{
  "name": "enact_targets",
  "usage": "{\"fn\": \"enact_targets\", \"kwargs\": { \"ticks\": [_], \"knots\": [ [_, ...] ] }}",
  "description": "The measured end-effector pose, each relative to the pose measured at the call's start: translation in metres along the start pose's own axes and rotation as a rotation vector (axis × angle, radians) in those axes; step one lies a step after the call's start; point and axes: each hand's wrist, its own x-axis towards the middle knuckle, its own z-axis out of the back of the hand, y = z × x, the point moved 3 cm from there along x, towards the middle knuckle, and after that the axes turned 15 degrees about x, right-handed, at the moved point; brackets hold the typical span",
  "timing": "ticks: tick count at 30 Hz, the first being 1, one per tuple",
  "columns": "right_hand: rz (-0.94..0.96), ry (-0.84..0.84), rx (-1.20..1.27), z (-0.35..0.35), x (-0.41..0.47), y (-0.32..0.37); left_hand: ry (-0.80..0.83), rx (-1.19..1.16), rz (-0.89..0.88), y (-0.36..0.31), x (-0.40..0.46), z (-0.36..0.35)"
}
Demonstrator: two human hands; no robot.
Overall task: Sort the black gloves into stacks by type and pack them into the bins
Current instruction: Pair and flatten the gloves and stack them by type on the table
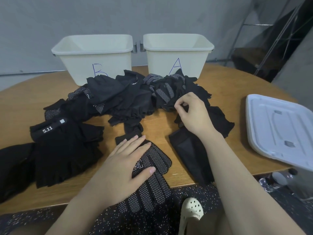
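A heap of black gloves [122, 97] lies across the middle of the wooden table [25, 99]. Behind it stand two cream bins, bin B [94, 55] on the left and bin A [177, 53] on the right. My left hand [125, 165] rests flat, fingers straight, on a white-dotted glove stack [152, 189] at the front edge. My right hand [193, 114] pinches black fabric at the heap's right end. A stack of fingerless gloves marked 5.11 [64, 150] sits at the left. A plain black glove [189, 155] lies under my right forearm.
A white plastic lid [281, 128] lies on the table's right side, overhanging the edge. A cream perforated shoe [191, 209] shows below the table on a speckled floor. A grey wall stands behind the bins and dark clutter fills the far right.
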Motion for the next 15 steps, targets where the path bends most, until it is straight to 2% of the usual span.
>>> {"fn": "enact_targets", "kwargs": {
  "ticks": [4, 9, 12, 15],
  "knots": [
    [0.039, 0.047, 0.106, 0.006, -0.008, 0.011, -0.003, 0.001, 0.003, 0.000, 0.001, 0.000],
    [0.056, 0.182, 0.097, 0.006, -0.018, 0.014, 0.000, -0.005, 0.006, -0.001, 0.000, 0.001],
    [0.016, 0.245, 0.057, 0.003, -0.020, 0.012, -0.006, -0.013, 0.009, -0.002, 0.001, 0.000],
    [-0.070, 0.211, -0.035, -0.004, -0.014, 0.009, -0.003, -0.011, 0.013, -0.002, 0.001, 0.000]
  ]
}}
